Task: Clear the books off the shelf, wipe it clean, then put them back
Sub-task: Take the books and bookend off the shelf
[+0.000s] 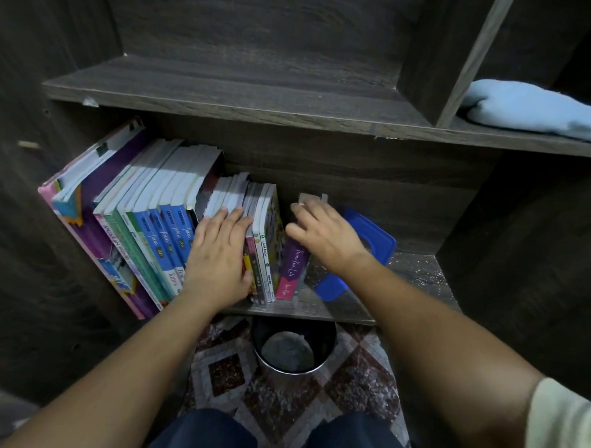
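A row of books (147, 218) stands leaning left on the lower shelf (416, 271) of a dark wooden bookcase. My left hand (219, 258) lies flat over several small books in the middle of the row, fingers on their top edges and thumb on the spines. My right hand (324, 235) curls over the top of a purple book (291, 267), the last one at the right end of the row, standing slightly apart from the others. A folded light blue cloth (532, 111) lies on the upper shelf at the right.
A blue-lidded plastic box (370, 240) sits on the lower shelf right behind my right hand. The upper shelf board (224, 100) overhangs the books. Below the shelf a round black bin (293, 347) stands on a patterned floor, in front of my knees.
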`<move>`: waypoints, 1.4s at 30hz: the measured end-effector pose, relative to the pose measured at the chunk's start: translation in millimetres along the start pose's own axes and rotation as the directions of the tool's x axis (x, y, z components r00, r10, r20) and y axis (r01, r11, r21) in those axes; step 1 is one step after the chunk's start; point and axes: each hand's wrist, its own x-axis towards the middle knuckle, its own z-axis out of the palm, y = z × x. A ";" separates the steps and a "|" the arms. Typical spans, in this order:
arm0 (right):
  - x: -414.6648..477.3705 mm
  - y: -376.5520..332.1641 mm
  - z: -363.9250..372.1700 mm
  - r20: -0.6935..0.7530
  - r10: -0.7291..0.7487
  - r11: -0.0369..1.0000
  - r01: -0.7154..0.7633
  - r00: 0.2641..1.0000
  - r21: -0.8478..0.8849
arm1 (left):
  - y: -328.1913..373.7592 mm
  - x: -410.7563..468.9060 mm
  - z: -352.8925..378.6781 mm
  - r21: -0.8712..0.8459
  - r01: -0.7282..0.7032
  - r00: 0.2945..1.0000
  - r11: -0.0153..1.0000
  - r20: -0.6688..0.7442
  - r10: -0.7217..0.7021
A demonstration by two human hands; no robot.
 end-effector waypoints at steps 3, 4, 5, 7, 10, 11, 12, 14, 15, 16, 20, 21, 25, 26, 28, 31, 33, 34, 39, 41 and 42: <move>-7.6 23.3 -7.1 -0.086 -0.024 0.998 0.019 0.996 -0.059 | 1.3 1.1 -7.0 -0.020 -0.004 0.999 1.000 0.044 0.005; -14.3 31.9 -11.4 -0.128 -0.004 0.998 -0.003 0.992 -0.055 | 2.9 1.0 -9.6 -0.023 0.000 0.998 1.000 0.057 0.002; -23.2 39.2 -18.1 -0.155 0.034 0.998 -0.040 0.987 -0.038 | 5.9 -0.2 -12.3 -0.030 0.003 0.998 1.000 0.061 -0.001; -42.4 49.0 -33.7 -0.155 0.142 0.990 -0.140 0.978 0.021 | 15.3 -5.1 -17.5 -0.056 -0.021 1.000 0.998 0.021 0.022; -75.1 50.1 -67.4 -0.105 0.331 0.936 -0.313 0.938 0.159 | 38.7 -11.2 -24.5 -0.104 -0.106 0.993 0.989 -0.070 0.100; -84.6 48.2 -76.2 -0.084 0.373 0.914 -0.351 0.924 0.203 | 45.3 -10.7 -28.4 -0.129 -0.130 0.989 0.983 -0.090 0.119; -99.0 46.7 -84.6 -0.072 0.409 0.895 -0.385 0.910 0.224 | 55.9 -11.0 -34.1 -0.160 -0.157 0.983 0.975 -0.118 0.139; -115.9 41.0 -94.0 -0.064 0.461 0.864 -0.431 0.885 0.260 | 65.2 -7.3 -42.9 -0.188 -0.202 0.967 0.961 -0.191 0.166; -124.6 36.6 -98.7 -0.059 0.480 0.849 -0.446 0.875 0.284 | 69.6 -5.8 -48.0 -0.180 -0.232 0.955 0.956 -0.230 0.189; -136.9 31.9 -103.7 -0.044 0.500 0.830 -0.465 0.865 0.308 | 76.4 -5.3 -53.3 -0.168 -0.264 0.942 0.950 -0.257 0.217; -178.7 15.8 -112.1 0.067 0.592 0.745 -0.577 0.803 0.335 | 100.4 -8.6 -65.2 -0.186 -0.358 0.929 0.915 -0.175 0.327; -189.3 11.9 -113.4 0.090 0.617 0.730 -0.611 0.782 0.306 | 108.0 -11.9 -66.6 -0.202 -0.380 0.924 0.903 -0.128 0.360; -228.4 2.5 -115.0 0.073 0.609 0.788 -0.613 0.790 0.057 | 141.9 -24.9 -68.4 -0.247 -0.448 0.889 0.859 -0.020 0.458; -241.0 1.8 -116.1 0.088 0.620 0.783 -0.622 0.780 0.000 | 154.2 -28.1 -68.9 -0.263 -0.472 0.874 0.842 -0.010 0.486; -259.9 0.7 -118.4 0.101 0.619 0.785 -0.617 0.779 -0.056 | 175.5 -33.2 -70.8 -0.286 -0.524 0.837 0.803 0.000 0.547; -293.4 -8.7 -118.6 0.251 0.609 0.776 -0.630 0.752 0.005 | 215.1 -44.5 -66.2 -0.333 -0.605 0.763 0.723 0.017 0.646; -317.2 -12.5 -116.1 0.337 0.610 0.753 -0.657 0.717 0.034 | 243.0 -54.3 -59.2 -0.355 -0.649 0.708 0.673 0.042 0.705; -330.0 -12.7 -113.4 0.375 0.619 0.733 -0.679 0.691 0.043 | 255.8 -59.7 -55.2 -0.369 -0.663 0.682 0.651 0.058 0.729; -390.9 -19.2 -86.8 0.505 0.660 0.607 -0.791 0.556 0.078 | 309.7 -83.2 -30.2 -0.446 -0.685 0.572 0.577 0.162 0.804; -411.3 -26.6 -69.2 0.562 0.671 0.518 -0.848 0.483 0.111 | 325.1 -89.7 -17.6 -0.449 -0.684 0.547 0.576 0.207 0.811; -419.3 -30.8 -60.0 0.594 0.674 0.472 -0.874 0.441 0.113 | 329.3 -92.1 -11.6 -0.440 -0.688 0.538 0.577 0.223 0.813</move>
